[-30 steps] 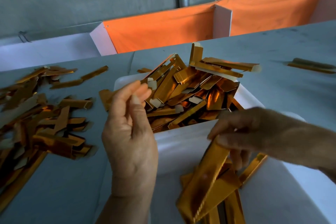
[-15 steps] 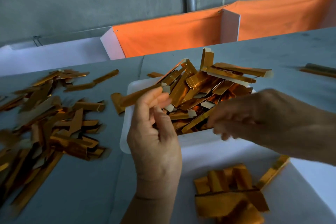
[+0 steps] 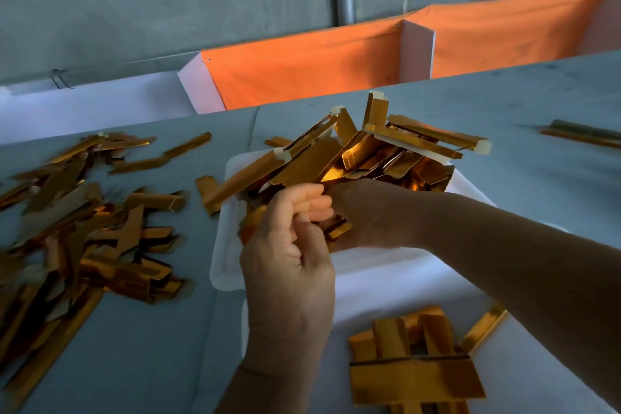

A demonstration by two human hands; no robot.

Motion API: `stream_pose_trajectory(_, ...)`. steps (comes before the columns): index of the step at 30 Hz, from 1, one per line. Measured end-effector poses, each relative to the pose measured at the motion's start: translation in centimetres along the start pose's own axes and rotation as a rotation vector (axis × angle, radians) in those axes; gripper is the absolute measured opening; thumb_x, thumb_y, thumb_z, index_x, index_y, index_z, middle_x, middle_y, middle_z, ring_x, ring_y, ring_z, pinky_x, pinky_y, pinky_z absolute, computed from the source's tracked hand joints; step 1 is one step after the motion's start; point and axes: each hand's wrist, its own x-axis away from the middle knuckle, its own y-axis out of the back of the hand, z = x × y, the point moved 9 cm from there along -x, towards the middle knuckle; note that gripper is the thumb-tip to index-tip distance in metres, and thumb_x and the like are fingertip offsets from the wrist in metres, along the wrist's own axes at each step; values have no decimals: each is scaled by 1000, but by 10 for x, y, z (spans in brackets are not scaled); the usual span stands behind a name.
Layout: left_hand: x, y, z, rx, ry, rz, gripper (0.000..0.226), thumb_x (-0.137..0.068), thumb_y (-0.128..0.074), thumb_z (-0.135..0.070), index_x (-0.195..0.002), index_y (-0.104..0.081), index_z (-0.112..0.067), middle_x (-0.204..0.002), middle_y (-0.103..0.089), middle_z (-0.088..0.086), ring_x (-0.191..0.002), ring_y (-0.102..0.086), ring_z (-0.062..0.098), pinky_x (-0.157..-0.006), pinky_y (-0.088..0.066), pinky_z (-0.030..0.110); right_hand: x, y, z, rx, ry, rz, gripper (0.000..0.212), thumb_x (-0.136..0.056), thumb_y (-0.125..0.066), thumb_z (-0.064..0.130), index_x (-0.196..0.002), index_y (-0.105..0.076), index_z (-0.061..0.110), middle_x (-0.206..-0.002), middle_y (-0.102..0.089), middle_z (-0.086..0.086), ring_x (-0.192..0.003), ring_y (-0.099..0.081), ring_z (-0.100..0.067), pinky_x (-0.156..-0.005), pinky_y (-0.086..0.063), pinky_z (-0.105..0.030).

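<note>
Across the whole view I had the grey table (image 3: 537, 104), with an orange cloth (image 3: 302, 70) strung along its far edge. On the table's left side lay a loose pile (image 3: 84, 228) of gold strips, spread wide and overlapping. Near the middle sat the white tray (image 3: 225, 265), and in it a heap (image 3: 369, 158) of the same gold strips stood above the rim, some ends jutting out past it. In front of the tray, on a white sheet (image 3: 386, 286), rested a small stack (image 3: 416, 373) of folded gold pieces, laid crosswise.

Both hands met at the tray's near edge. The right hand (image 3: 366, 212) reached in from the right to the foot of the heap; its fingers were hidden behind the other hand, so I could not tell whether they gripped anything. The left hand (image 3: 289, 265) was held upright with its fingers curled around a gold strip (image 3: 250, 223), which poked out to the left over the tray.
</note>
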Motion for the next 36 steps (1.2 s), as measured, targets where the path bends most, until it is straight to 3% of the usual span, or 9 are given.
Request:
stream_pose_trajectory(4,1,0,0,-1,11,14,30,-90,-44,3,-107,-63,-14,-96,-69,-6,-91,-65,-1,-77,-48,7,-3,1,-4,128,-44,-11,29,-93,-58,20,-122,-55,17,-109,-60,-2,-92,-54,-15,-69,-43,-18)
stream_pose_trajectory(9,1,-1,2,8,32,26,30,-89,-43,-1,-107,-64,-12,-96,-69,-6,-91,-65,-1,-76,-48,7,1,1,-10,136,-68,45,23,-93,-57,19,-116,-59,15,-112,-62,-6,-100,-58,-19,-82,-47,-24)
stream_pose_trajectory(17,1,-5,6,12,69,59,32,-88,-42,-1,-108,-64,-14,-97,-69,-7,-93,-65,3,-78,-50,11,8,0,-33,18,-136,89,26,-88,-67,23,-110,-53,23,-110,-58,-1,-93,-56,-17,-74,-49,-25)
stream_pose_trajectory(20,2,-6,7,-2,75,71,31,-89,-43,0,-108,-64,-12,-97,-69,-9,-91,-65,-1,-75,-48,8,8,1,-31,88,-150,97,29,-89,-63,10,-114,-53,22,-107,-58,-4,-86,-57,-16,-63,-47,-20)
stream_pose_trajectory(23,2,-5,8,7,88,68,31,-89,-44,1,-107,-65,-13,-96,-69,-10,-91,-65,-2,-75,-49,7,11,13,-27,117,-133,-11,39,-89,-58,6,-125,-52,20,-112,-55,-2,-87,-54,-12,-59,-43,-14)
stream_pose_trajectory(26,1,-6,9,-1,106,61,33,-90,-44,3,-105,-64,-18,-94,-68,-12,-88,-65,-1,-74,-51,13,19,30,-22,167,-108,-188,31,-92,-52,4,-119,-57,19,-122,-52,0,-101,-54,-15,-81,-50,-23)
stream_pose_trajectory(29,0,-5,11,-4,121,47,35,-90,-44,6,-102,-64,-20,-91,-68,-13,-87,-65,-2,-73,-50,11,33,53,-16,93,-38,-420,29,-93,-49,0,-119,-60,4,-129,-54,-19,-113,-55,-30,-95,-43,-30)
stream_pose_trajectory(32,1,-6,13,-12,136,52,36,-89,-44,6,-101,-63,-21,-91,-68,-14,-87,-65,-3,-74,-50,11,48,70,-17,133,-30,-577,22,-91,-52,-3,-106,-66,7,-125,-59,-14,-107,-59,-26,-85,-39,-18)
stream_pose_trajectory(36,0,-5,13,-17,124,49,35,-90,-45,6,-102,-62,-21,-92,-67,-14,-87,-65,-3,-75,-53,15,59,76,-22,157,-54,-678,9,-94,-54,7,-95,-58,14,-99,-61,-3,-89,-52,-20,-77,-43,-32)
